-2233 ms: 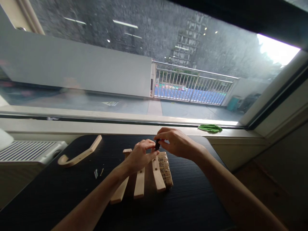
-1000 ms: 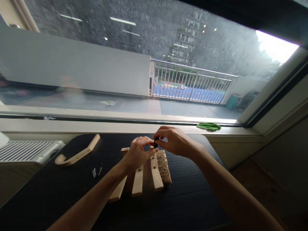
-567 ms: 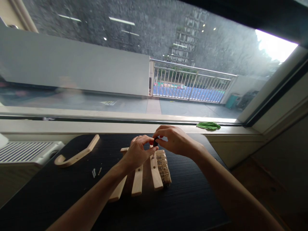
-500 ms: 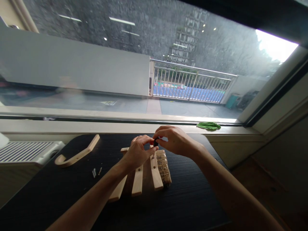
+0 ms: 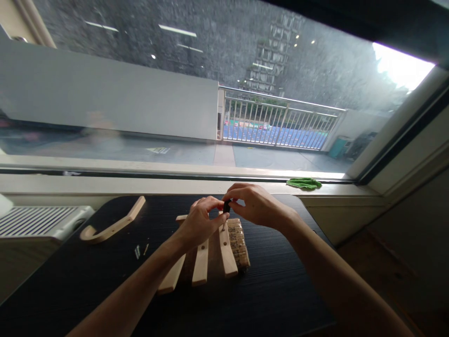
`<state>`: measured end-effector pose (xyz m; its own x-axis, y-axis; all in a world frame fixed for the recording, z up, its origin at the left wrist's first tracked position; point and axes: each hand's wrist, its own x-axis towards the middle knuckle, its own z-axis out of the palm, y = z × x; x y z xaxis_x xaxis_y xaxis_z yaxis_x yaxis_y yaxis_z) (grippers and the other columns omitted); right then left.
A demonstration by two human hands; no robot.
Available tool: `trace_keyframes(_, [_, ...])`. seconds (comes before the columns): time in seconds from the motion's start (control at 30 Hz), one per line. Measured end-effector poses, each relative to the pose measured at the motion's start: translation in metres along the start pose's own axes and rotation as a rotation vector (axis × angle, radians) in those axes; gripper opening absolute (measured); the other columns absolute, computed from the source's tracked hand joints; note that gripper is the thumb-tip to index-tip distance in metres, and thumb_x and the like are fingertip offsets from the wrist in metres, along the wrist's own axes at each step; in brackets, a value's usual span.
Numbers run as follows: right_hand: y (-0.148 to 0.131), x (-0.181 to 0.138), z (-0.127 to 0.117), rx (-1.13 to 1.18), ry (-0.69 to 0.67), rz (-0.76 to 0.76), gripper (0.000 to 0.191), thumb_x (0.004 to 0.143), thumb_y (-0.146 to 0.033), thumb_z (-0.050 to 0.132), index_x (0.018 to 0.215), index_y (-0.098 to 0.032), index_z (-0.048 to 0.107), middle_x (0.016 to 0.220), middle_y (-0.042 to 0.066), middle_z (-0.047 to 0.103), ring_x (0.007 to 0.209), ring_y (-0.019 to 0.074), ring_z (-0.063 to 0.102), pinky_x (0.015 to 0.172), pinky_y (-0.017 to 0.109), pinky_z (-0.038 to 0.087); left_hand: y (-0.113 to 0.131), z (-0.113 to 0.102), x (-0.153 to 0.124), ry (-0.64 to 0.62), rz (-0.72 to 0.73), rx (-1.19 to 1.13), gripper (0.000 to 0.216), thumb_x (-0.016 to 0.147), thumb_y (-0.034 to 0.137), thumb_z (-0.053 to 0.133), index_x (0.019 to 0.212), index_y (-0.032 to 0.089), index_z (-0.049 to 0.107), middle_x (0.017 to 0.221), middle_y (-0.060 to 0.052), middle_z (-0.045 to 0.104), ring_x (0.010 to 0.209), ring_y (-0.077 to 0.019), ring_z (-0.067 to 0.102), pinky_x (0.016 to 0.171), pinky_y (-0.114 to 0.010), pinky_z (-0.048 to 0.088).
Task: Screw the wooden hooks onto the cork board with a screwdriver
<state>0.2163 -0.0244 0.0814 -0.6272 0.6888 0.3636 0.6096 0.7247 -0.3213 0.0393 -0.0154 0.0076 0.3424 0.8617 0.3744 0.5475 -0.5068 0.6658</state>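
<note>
My right hand [image 5: 250, 202] pinches the top of a small screwdriver [image 5: 227, 206] with a short black handle. The thumb and fingers of my left hand [image 5: 203, 219] close on the same handle from the other side. Its thin shaft points down at a hole in a pale wooden hook [image 5: 229, 259]. This hook lies against a cardboard-like block [image 5: 240, 243] wrapped in clear tape. To its left lie a second wooden hook [image 5: 200, 267] with a hole and a third one [image 5: 172, 277], partly covered by my left hand and forearm.
On the black table [image 5: 277, 281], another curved wooden hook [image 5: 114, 228] lies at the left, with several small screws [image 5: 137, 252] nearer me. A green cloth [image 5: 304, 183] rests on the windowsill [image 5: 140, 185]. A white radiator [image 5: 45, 222] stands at the left.
Both hands stay at nearly the same place on the screwdriver. Its handle has shifted very slightly between the fingers. The wooden pieces have not moved.
</note>
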Motion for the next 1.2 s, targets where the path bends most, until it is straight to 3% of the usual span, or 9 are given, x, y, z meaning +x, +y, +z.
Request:
trace_keyframes(0.7, [-0.0003, -0.0022, 0.0005, -0.011, -0.005, -0.001, 0.019, 0.085, -0.021, 0.05, 0.091, -0.018, 0.068, 0.088, 0.003, 0.062, 0.076, 0.0105, 0.054, 0.067, 0.022, 0.037, 0.0027, -0.0001, -0.0009, -0.002, -0.024, -0.01, 0.018, 0.074, 0.034, 0.06, 0.087, 0.022, 0.059, 0.088, 0.0, 0.06, 0.084, -0.0181, 0.057, 0.069, -0.029, 0.045])
trace_keyframes(0.97, [0.0, -0.0024, -0.0002, -0.003, 0.005, -0.009, 0.021, 0.085, -0.017, 0.05, 0.094, -0.02, 0.068, 0.09, 0.003, 0.063, 0.078, 0.0109, 0.054, 0.069, 0.023, 0.037, -0.0014, -0.0003, -0.0007, -0.023, -0.01, -0.024, 0.014, 0.077, 0.031, 0.056, 0.087, 0.023, 0.06, 0.094, -0.001, 0.059, 0.093, -0.019, 0.056, 0.074, -0.03, 0.045])
trace_keyframes(1.2, [0.0, -0.0016, 0.0006, -0.023, -0.015, 0.007, 0.019, 0.085, -0.02, 0.05, 0.093, -0.018, 0.068, 0.088, 0.004, 0.062, 0.075, 0.0106, 0.054, 0.066, 0.022, 0.037, 0.0013, -0.0005, -0.0005, -0.014, -0.039, 0.013, 0.019, 0.073, 0.035, 0.061, 0.086, 0.022, 0.059, 0.089, 0.0, 0.06, 0.085, -0.0181, 0.057, 0.07, -0.03, 0.045])
